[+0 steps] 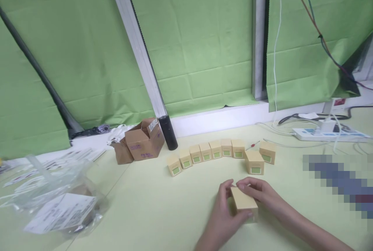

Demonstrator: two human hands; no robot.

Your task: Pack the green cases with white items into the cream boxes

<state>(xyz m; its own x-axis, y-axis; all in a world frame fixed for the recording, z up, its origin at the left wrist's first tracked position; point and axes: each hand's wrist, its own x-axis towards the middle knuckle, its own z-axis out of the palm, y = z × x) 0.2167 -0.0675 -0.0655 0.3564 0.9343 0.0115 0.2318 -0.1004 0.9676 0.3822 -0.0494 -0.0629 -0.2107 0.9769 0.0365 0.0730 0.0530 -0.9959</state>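
Note:
Near the front of the table, a small tan cardboard box [244, 198] is between my two hands. My left hand [224, 214] wraps around its left side, thumb on the near face and fingers at the far left corner. At the far edge of the box's top, my right hand [262, 193] is closed, its fingertips touching the box. Beyond stands a curved row of several similar small boxes [205, 152] with green label patches. One box [255, 162] stands forward at the row's right end, with another box [267, 152] behind it to the right.
An open brown carton [145, 142] and a black bottle [168, 132] stand at the back. On the left lies a clear plastic bag [58, 204] with a printed sheet. A white power strip [303, 134] and cables lie back right. Green cloth [198, 37] hangs behind.

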